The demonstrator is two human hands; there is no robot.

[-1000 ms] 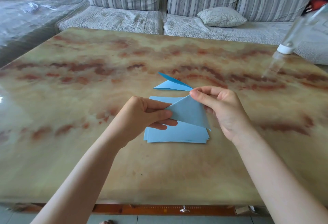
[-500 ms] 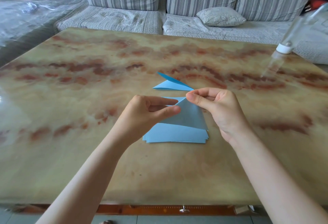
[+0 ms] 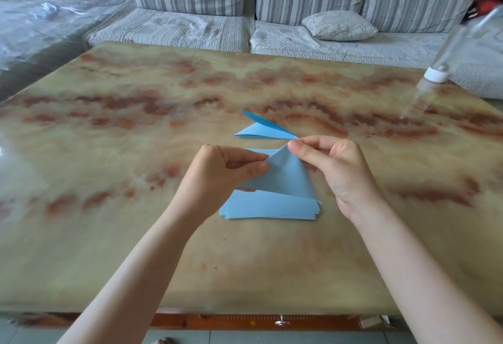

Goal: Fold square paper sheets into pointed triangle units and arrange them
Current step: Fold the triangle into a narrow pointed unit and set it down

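Left hand (image 3: 215,175), right hand (image 3: 340,172) pinch folded sheet (image 3: 285,179), apex pointing away.

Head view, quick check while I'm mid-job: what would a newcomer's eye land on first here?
First, the light blue paper sheet folded into a triangle, pinched between the left hand and the right hand at the centre of the marbled tan-and-red table. Right beneath it lies a stack of flat light blue paper sheets. Just beyond the hands sits one finished blue folded triangle unit, its upper flap lifted.
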